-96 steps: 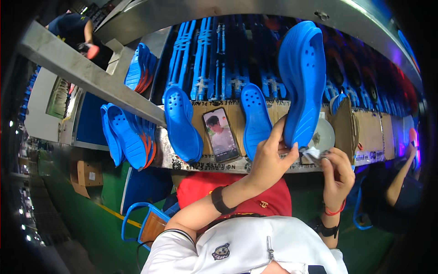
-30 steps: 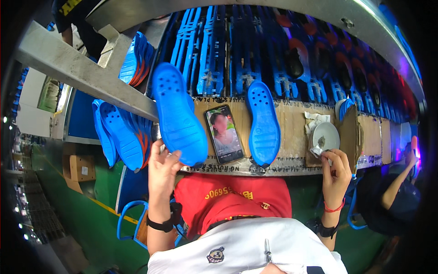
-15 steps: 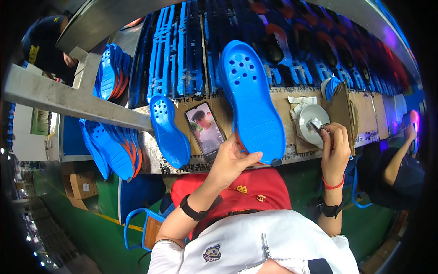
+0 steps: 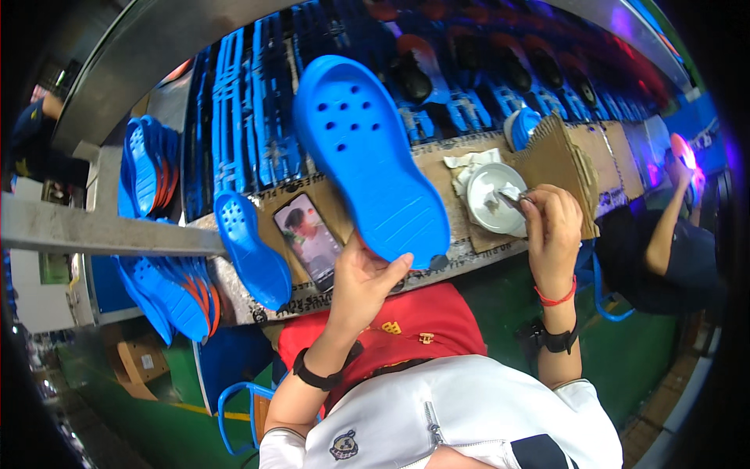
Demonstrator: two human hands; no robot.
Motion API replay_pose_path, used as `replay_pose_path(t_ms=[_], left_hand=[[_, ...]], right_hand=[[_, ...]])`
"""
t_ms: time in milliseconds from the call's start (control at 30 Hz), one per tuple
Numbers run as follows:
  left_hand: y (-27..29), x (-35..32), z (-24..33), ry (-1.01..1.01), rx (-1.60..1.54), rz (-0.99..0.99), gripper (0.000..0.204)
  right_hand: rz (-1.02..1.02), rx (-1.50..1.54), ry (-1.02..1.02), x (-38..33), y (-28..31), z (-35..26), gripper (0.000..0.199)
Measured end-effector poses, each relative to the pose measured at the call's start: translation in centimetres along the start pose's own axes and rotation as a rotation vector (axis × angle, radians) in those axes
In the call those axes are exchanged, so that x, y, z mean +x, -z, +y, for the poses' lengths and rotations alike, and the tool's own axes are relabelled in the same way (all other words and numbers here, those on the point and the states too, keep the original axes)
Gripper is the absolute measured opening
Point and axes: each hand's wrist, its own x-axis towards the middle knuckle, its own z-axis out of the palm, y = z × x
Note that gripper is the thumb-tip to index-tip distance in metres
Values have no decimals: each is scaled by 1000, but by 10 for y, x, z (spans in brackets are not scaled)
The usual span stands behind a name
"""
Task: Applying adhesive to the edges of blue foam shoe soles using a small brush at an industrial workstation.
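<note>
The left hand [image 4: 361, 283] gripped a blue clog [image 4: 367, 160] by its heel end, fingers curled around the lower edge, and held it up over the desk [image 4: 437, 156]. The clog's long axis ran from that hand up and to the left, away from the body, toe end farthest off and the face with its round holes turned toward the camera. The right hand [image 4: 551, 227] was well apart to the right, closed on a small tool whose tip lay in a white round dish [image 4: 488, 205]; so the left hand alone had the clog.

A second blue clog [image 4: 251, 250] lay on the desk, just left of a phone [image 4: 311, 241] with a lit screen. A brown cardboard flap [image 4: 558, 160] stood behind the dish, with a crumpled white cloth [image 4: 469, 162] beside it. Stacks of blue clogs [image 4: 160, 285] hung at the far left.
</note>
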Motion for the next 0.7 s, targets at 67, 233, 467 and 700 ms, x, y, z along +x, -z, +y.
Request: replay_pose_path(t_ms=[67,233,467,700], left_hand=[[1,3,-2,-15,4,-21,46],[-9,9,-1,-22,39,-41,47],[-17,17,-9,-29,51,-24,46],[-24,21,-8,-17,75,-3,47]], right_hand=[[-14,-10,-23,0,0,2,8],[-68,83,-55,-1,-4,4,8],[-193,56,-18,-9,-21,8,7],[-226,70,-16,-8,-26,12,7]])
